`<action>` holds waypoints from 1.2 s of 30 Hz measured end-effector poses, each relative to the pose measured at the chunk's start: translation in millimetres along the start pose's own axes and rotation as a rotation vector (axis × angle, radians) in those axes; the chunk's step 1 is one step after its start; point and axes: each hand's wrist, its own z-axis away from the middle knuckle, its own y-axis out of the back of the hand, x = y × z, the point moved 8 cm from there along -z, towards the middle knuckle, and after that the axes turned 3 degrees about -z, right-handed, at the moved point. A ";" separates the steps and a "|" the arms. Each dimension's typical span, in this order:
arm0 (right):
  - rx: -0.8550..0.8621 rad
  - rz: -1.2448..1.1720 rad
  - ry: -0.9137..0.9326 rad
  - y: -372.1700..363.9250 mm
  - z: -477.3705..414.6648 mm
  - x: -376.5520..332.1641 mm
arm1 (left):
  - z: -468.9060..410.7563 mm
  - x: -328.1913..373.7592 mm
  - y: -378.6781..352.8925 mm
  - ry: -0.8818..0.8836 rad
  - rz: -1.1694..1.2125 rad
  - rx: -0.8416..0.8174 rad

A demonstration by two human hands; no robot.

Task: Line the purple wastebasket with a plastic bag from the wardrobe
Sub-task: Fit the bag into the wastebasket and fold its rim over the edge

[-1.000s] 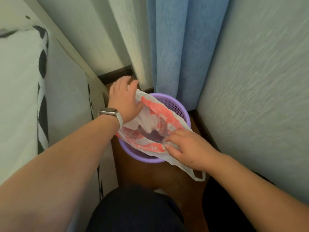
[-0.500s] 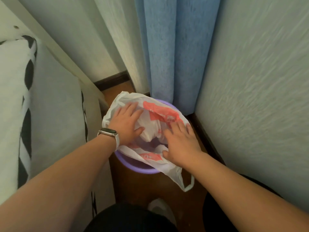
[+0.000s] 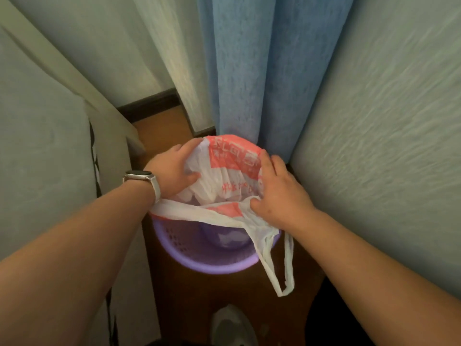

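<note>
The purple wastebasket (image 3: 189, 255) stands on the brown floor in a narrow corner. A white plastic bag with red print (image 3: 232, 176) lies over its far half, its mouth spread wide. My left hand (image 3: 174, 171), a watch on its wrist, grips the bag's left edge. Gripping the right edge is my right hand (image 3: 279, 191). The bag's near edge stretches across the basket's middle, so the near half of the basket shows bare. One bag handle (image 3: 282, 265) hangs down outside the front right rim.
A blue curtain (image 3: 262, 71) hangs right behind the basket. A pale wall (image 3: 386, 133) closes the right side. A bed or mattress with pale bedding (image 3: 45, 146) crowds the left. A pale shoe (image 3: 232, 325) shows at the bottom.
Both hands have moved to the far side of the basket and pulled the bag's mouth wider there. The near half of the basket has come uncovered.
</note>
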 end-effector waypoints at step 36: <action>-0.171 0.156 0.457 3.1 109.3 -47.2 | 166.8 53.9 -11.8 -0.117 -0.339 -0.423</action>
